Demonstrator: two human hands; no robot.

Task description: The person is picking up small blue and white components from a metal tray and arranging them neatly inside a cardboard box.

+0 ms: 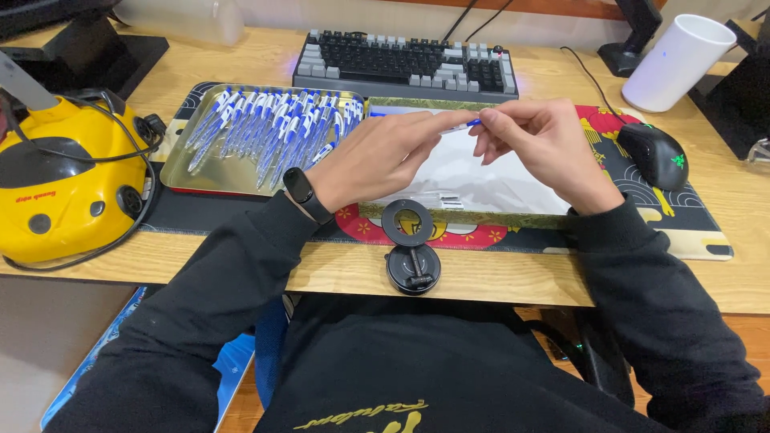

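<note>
Ballpoint pen, blue and white, pinched at either end between left hand and right hand above white sheet, right of pen-filled tray; seemingly light, stiff, smooth plastic; best gripped mid-barrel.

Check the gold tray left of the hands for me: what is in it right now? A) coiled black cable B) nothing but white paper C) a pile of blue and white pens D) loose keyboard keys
C: the gold tray holds a heap of blue and white pens, lying side by side below the keyboard.
</note>
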